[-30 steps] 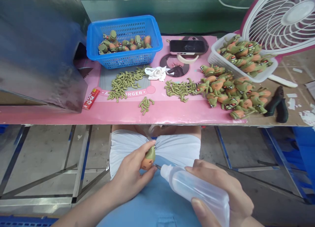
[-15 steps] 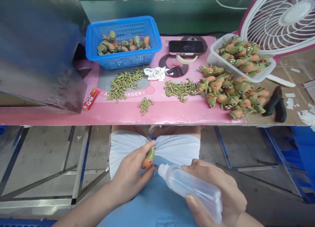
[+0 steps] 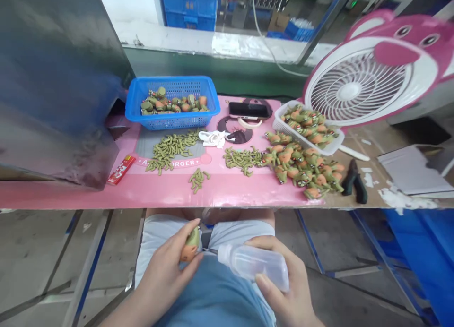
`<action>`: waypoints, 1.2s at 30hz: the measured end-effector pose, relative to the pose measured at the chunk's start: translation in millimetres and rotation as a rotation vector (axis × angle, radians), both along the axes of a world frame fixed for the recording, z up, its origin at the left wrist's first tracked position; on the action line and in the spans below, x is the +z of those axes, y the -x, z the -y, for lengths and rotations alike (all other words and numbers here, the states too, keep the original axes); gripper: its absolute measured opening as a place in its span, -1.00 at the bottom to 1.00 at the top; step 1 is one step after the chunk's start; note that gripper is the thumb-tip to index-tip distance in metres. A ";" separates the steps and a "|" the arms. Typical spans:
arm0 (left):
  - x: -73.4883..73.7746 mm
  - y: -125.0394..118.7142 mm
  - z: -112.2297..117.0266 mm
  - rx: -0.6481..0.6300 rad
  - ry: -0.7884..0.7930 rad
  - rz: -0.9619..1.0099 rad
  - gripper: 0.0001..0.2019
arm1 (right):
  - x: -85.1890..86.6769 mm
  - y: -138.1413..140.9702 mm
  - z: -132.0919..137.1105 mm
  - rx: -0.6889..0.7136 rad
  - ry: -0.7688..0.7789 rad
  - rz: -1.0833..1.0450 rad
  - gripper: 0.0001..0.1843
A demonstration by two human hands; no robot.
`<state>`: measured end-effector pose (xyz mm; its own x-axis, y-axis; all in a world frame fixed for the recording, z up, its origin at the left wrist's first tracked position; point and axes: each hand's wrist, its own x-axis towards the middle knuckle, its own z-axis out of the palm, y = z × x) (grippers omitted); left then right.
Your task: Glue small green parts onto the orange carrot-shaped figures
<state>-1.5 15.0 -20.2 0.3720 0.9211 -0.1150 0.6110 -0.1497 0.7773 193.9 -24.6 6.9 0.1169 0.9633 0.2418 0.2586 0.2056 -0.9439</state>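
My left hand [image 3: 166, 275] is closed around a small green and orange toy figure [image 3: 190, 245], held over my lap below the table edge. My right hand [image 3: 287, 289] grips a clear plastic squeeze bottle [image 3: 253, 266] lying sideways, its thin nozzle pointing left at the figure. On the pink mat [image 3: 220, 187] above lie piles of small green parts [image 3: 170, 150], a second pile of green parts [image 3: 239, 158], and a heap of finished-looking figures [image 3: 305, 168].
A blue basket [image 3: 173, 102] with figures stands at the back left, a white basket [image 3: 307, 128] of figures at the right. A phone [image 3: 248, 110], a white cloth [image 3: 213, 138], black pliers [image 3: 353, 185], a pink bear fan [image 3: 372, 76] and a metal box [image 3: 53, 90] are on the table.
The view has tilted up and pulled back, showing more of the fan and window. Both hands keep the same hold; the bottle nozzle stays at the figure.
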 end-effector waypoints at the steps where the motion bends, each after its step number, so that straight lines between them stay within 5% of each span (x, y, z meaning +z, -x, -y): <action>1: -3.1 2.1 -2.8 0.059 0.021 0.032 -0.58 | -6.5 -4.3 -1.5 -0.023 0.051 -0.060 -0.66; 7: -5.5 8.2 -17.4 0.303 0.116 0.269 -0.59 | -50.1 -38.5 -29.5 -0.278 0.203 -0.202 -0.59; 14: 1.8 5.2 -12.7 0.381 0.184 0.399 -0.58 | -68.8 -60.0 -79.5 -0.519 0.151 -0.077 -0.44; 20: -4.1 16.9 -5.3 0.443 0.199 0.404 -0.57 | -74.2 -51.7 -52.8 -0.724 0.049 0.225 -0.31; 22: -3.9 18.9 -3.1 0.418 0.243 0.370 -0.57 | -74.6 -37.7 -41.6 -0.649 0.012 0.409 -0.43; 24: -2.8 17.4 -1.5 0.365 0.292 0.355 -0.57 | -73.9 -20.5 -44.4 -0.428 0.021 0.526 -0.63; 29: -1.7 7.6 3.1 0.229 0.397 0.411 -0.54 | -63.6 12.2 -110.2 -0.090 0.110 0.633 -0.85; 36: -5.1 10.1 14.1 0.171 0.466 0.438 -0.51 | -30.6 34.6 -176.0 0.139 0.225 0.850 -0.82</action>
